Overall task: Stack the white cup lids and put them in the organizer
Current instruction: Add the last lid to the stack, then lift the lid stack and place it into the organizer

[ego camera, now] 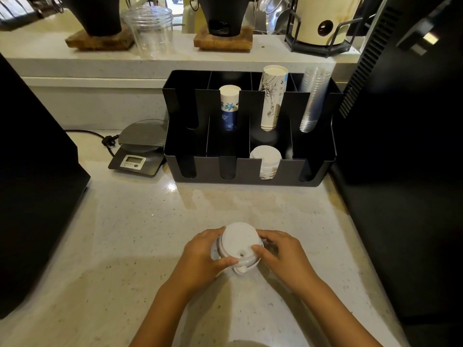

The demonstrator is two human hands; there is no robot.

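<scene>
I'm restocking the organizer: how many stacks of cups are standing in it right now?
3, all in the back row of the organizer: a short blue-and-white paper stack, a taller white printed paper stack beside it, and a clear plastic stack at far right.

Setting: café or coffee-bar service station. Evidence: black compartmented plastic cup organizer (325,169) on pale speckled stone worktop (125,234); stacks of printed paper takeaway cups (271,96); stack of clear plastic cups (313,101); stacked white lids (266,156) in front compartment; grey digital brewing scale (140,151); black pour-over drippers on wooden bases (223,40) on raised ledge.
</scene>
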